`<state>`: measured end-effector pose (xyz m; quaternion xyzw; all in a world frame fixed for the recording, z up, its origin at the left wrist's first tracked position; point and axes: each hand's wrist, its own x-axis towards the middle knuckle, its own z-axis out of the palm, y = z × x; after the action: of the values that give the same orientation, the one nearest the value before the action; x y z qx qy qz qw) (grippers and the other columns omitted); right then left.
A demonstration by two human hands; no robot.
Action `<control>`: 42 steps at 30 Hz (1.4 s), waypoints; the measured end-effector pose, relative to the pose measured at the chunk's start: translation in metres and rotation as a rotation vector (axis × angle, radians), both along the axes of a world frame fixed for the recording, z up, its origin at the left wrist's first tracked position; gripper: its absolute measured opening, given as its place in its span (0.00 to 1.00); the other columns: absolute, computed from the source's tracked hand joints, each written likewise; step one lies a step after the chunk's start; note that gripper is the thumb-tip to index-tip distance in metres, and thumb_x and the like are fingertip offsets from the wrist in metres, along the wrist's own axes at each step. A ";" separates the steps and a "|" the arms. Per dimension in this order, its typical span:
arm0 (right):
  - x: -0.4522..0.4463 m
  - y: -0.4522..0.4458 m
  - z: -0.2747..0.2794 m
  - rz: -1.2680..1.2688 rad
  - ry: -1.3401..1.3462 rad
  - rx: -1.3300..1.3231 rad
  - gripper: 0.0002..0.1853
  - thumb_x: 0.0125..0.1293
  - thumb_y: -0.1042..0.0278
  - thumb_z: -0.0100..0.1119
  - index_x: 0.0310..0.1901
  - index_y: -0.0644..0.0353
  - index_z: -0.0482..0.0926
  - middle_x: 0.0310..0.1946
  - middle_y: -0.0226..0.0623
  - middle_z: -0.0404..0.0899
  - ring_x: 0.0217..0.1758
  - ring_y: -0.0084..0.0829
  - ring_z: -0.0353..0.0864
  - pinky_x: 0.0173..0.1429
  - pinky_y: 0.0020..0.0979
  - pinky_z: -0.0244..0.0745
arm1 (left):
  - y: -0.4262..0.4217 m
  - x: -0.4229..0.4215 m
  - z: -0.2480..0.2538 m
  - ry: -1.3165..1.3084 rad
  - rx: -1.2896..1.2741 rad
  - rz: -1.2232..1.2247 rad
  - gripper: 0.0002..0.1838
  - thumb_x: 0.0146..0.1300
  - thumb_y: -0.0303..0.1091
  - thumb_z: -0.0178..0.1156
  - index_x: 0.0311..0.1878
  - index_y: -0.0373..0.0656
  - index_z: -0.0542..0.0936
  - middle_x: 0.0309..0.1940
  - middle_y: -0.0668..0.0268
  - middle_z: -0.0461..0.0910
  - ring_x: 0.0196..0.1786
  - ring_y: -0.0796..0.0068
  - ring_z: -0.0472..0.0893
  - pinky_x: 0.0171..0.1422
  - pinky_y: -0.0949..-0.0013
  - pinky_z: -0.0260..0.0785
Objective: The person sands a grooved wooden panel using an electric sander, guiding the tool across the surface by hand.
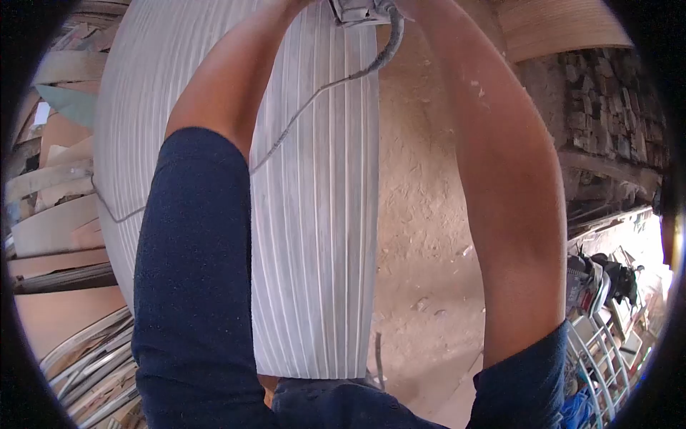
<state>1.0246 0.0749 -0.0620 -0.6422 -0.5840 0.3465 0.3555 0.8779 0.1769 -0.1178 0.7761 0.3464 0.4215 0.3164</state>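
A grey corded power tool sits at the top edge on a long, pale grooved panel. Only its lower end shows, so its exact kind is unclear. Both my arms reach forward to either side of it. My left hand is nearly all cut off by the frame at the tool's left. Close against the tool's right side is my right hand, its fingers out of sight. The tool's cord runs back over the panel and passes under my left arm.
Curved wooden pieces and strips are stacked along the left. To the right lies a dusty floor. Stacked wood offcuts stand at the upper right, with a metal rack and clutter at the lower right.
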 end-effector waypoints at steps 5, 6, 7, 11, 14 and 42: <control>-0.027 -0.108 0.014 -0.020 -0.016 -0.174 0.20 0.56 0.54 0.61 0.30 0.67 0.86 0.27 0.45 0.85 0.36 0.38 0.86 0.45 0.38 0.79 | -0.095 -0.024 -0.003 0.145 -0.084 0.038 0.43 0.49 0.48 0.76 0.67 0.45 0.71 0.56 0.54 0.82 0.59 0.53 0.81 0.65 0.55 0.72; -0.035 -0.132 0.015 -0.049 -0.109 -0.200 0.23 0.53 0.51 0.62 0.30 0.71 0.85 0.28 0.47 0.87 0.38 0.42 0.89 0.51 0.38 0.81 | -0.115 -0.032 -0.011 0.142 -0.125 -0.005 0.45 0.43 0.46 0.79 0.65 0.41 0.72 0.58 0.52 0.80 0.61 0.48 0.78 0.68 0.55 0.69; -0.045 -0.161 0.025 -0.081 -0.090 -0.254 0.23 0.52 0.52 0.62 0.29 0.71 0.85 0.27 0.48 0.87 0.36 0.42 0.89 0.49 0.38 0.81 | -0.138 -0.039 -0.013 0.139 -0.115 -0.005 0.45 0.43 0.46 0.79 0.65 0.41 0.72 0.58 0.52 0.80 0.61 0.48 0.78 0.68 0.55 0.69; -0.090 -0.287 0.044 -0.177 -0.028 -0.351 0.21 0.53 0.54 0.61 0.28 0.71 0.85 0.24 0.51 0.85 0.30 0.42 0.89 0.43 0.38 0.82 | -0.268 -0.073 0.003 0.143 0.010 0.021 0.44 0.38 0.39 0.80 0.62 0.40 0.73 0.56 0.51 0.80 0.62 0.48 0.76 0.70 0.53 0.66; -0.126 -0.384 0.049 -0.238 -0.033 -0.415 0.20 0.54 0.56 0.61 0.26 0.72 0.83 0.21 0.50 0.83 0.27 0.41 0.88 0.40 0.39 0.82 | -0.368 -0.101 0.010 0.144 0.012 0.007 0.43 0.40 0.37 0.79 0.62 0.40 0.73 0.55 0.51 0.80 0.62 0.47 0.75 0.70 0.53 0.66; -0.166 -0.507 0.068 -0.282 -0.570 -0.198 0.56 0.58 0.49 0.70 0.81 0.48 0.45 0.44 0.60 0.77 0.43 0.58 0.83 0.47 0.50 0.80 | -0.626 -0.323 -0.005 0.209 -0.089 0.663 0.35 0.59 0.42 0.73 0.68 0.39 0.73 0.69 0.52 0.73 0.75 0.48 0.67 0.80 0.43 0.47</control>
<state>0.8587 -0.4321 0.0062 -0.8191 -0.5291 0.1553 0.1581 0.5545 -0.4487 -0.1229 0.6460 0.6279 0.4041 0.1586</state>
